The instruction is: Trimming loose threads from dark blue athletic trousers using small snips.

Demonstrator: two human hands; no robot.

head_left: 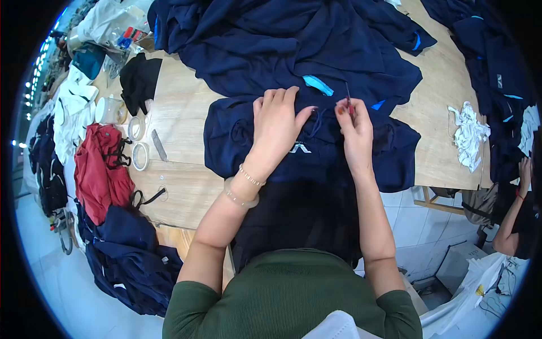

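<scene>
A navy garment with a pale printed mark lies across the table's front edge before me. My left hand rests flat on its upper part, fingers stretched out and thumb spread beside a narrow navy loop or cord. To the right, my right hand is closed around a slim, dark-pointed tool, which has a red handle and looks like small scissors or thread snips. Its tip points away from me, over the cloth. The fingers hide most of the handle.
More navy garments with light-blue trim are heaped at the far side. Tape rolls, a grey blade-like strip and red clothing lie left. White scraps sit right, near another person's arm.
</scene>
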